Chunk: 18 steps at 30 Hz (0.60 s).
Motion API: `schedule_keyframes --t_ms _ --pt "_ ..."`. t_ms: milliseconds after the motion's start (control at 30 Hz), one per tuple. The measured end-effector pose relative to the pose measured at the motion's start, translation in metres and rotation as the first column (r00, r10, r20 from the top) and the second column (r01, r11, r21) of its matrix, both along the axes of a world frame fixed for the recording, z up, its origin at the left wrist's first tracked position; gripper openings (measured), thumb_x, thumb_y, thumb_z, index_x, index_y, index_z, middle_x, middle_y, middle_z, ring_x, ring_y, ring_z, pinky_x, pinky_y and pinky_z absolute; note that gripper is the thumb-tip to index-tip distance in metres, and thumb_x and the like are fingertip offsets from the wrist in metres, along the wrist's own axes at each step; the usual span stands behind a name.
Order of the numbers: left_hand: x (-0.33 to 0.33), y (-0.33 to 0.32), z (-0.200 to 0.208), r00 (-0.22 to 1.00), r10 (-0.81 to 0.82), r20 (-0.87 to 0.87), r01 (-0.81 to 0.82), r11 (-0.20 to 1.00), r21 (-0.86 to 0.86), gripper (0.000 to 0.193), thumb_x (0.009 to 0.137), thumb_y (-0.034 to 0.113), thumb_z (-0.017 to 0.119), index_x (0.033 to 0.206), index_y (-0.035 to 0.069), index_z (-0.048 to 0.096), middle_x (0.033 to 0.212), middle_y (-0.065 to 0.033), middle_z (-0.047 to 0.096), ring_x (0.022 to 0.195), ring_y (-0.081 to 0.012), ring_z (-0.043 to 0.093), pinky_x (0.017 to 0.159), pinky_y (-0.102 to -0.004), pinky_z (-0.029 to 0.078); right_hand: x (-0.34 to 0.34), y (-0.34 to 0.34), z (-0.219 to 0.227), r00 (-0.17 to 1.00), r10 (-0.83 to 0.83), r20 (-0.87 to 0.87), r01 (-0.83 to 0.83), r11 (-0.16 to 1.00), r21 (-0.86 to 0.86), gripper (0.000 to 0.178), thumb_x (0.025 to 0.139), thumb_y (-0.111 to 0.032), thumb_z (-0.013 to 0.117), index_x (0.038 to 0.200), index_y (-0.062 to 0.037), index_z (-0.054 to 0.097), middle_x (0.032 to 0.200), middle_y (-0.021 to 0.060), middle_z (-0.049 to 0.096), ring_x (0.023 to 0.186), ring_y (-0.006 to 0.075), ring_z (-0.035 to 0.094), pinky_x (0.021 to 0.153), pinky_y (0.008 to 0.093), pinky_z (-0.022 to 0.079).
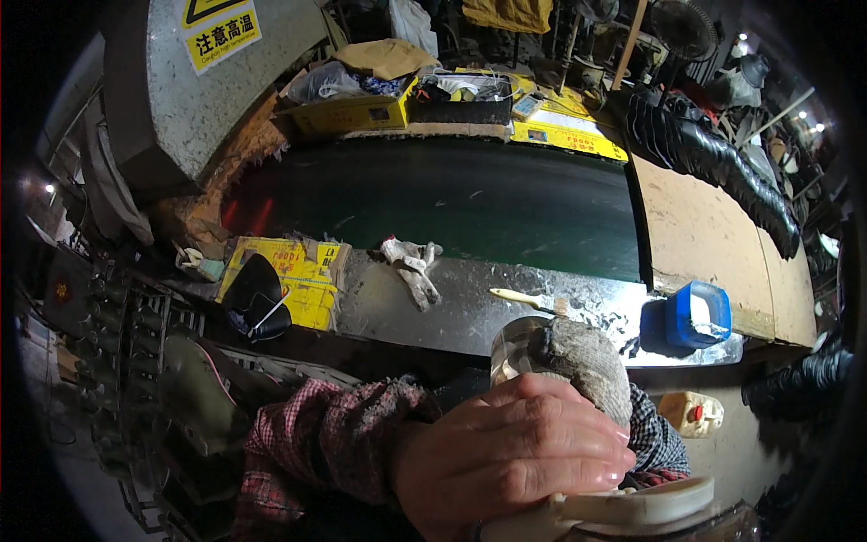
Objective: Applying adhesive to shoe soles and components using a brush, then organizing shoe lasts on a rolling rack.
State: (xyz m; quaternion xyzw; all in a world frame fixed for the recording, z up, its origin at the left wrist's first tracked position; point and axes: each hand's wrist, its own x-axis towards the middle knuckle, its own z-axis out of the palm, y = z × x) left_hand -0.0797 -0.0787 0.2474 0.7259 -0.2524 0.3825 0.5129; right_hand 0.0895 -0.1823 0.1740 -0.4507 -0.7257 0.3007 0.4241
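Close in front of me, my left hand (pixel 515 443) is bare, with its fingers bent and pressed together. It lies against a cream plastic handle (pixel 659 503) at the lower edge; what sits under the palm is hidden. Just beyond is my right hand (pixel 587 357) in a dirty grey knitted glove, closed around a clear plastic container (pixel 512 348). I cannot tell whether handle and container are one piece. On the metal ledge (pixel 379 303) ahead lie a crumpled white glove (pixel 413 268) and a paintbrush (pixel 524 298) with a pale handle.
Behind the ledge runs a dark green conveyor belt (pixel 433 203), with a metal hood (pixel 203 86) at its left. A blue tub (pixel 675 318) stands on the ledge's right end, above a white jug (pixel 704 415). Yellow cartons (pixel 357 116) line the far side. Black curved pieces (pixel 722 172) lie stacked right.
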Motion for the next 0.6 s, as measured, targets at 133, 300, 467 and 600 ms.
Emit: schedule_keyframes --t_ms 133,300,467,600 --pt "0.006 -0.002 0.003 0.998 -0.023 0.066 0.023 1.000 0.004 0.040 0.092 0.030 0.054 0.109 -0.006 0.055 0.108 -0.0204 0.060 0.096 -0.0329 0.061 0.082 -0.0437 0.048 -0.002 -0.002 -0.008 0.989 -0.026 -0.143 -0.003 0.981 -0.195 0.036 0.097 -0.025 0.047 0.128 -0.0088 0.053 0.128 0.0119 0.053 0.119 0.0273 0.049 0.106 0.0365 0.035" --pt "0.039 -0.012 -0.014 0.941 -0.083 0.329 0.075 0.997 0.036 0.027 0.081 0.030 0.069 0.090 0.005 0.067 0.090 -0.0048 0.066 0.074 -0.0201 0.064 0.067 -0.0349 0.053 0.000 0.001 -0.006 0.999 -0.013 -0.048 0.005 0.987 -0.158 0.037 0.095 -0.027 0.050 0.128 -0.0094 0.053 0.127 0.0119 0.054 0.119 0.0279 0.050 0.106 0.0367 0.035" --pt "0.036 -0.009 -0.027 0.941 -0.178 0.288 0.206 0.976 -0.068 0.026 0.079 0.027 0.070 0.091 0.004 0.066 0.089 -0.0072 0.066 0.074 -0.0205 0.065 0.063 -0.0360 0.053 -0.002 0.001 -0.004 0.993 -0.073 0.091 0.072 0.997 0.011 0.039 0.094 -0.028 0.051 0.129 -0.0085 0.052 0.127 0.0123 0.054 0.120 0.0284 0.049 0.106 0.0369 0.035" --pt "-0.002 0.004 0.009 0.991 0.068 -0.112 -0.065 0.997 0.030 0.028 0.089 0.016 0.063 0.108 -0.003 0.053 0.105 -0.0239 0.064 0.095 -0.0344 0.066 0.087 -0.0421 0.047 -0.002 0.001 -0.005 0.996 -0.066 0.053 0.070 0.995 -0.067 0.040 0.094 -0.027 0.051 0.129 -0.0076 0.051 0.128 0.0130 0.053 0.120 0.0292 0.049 0.106 0.0371 0.035"
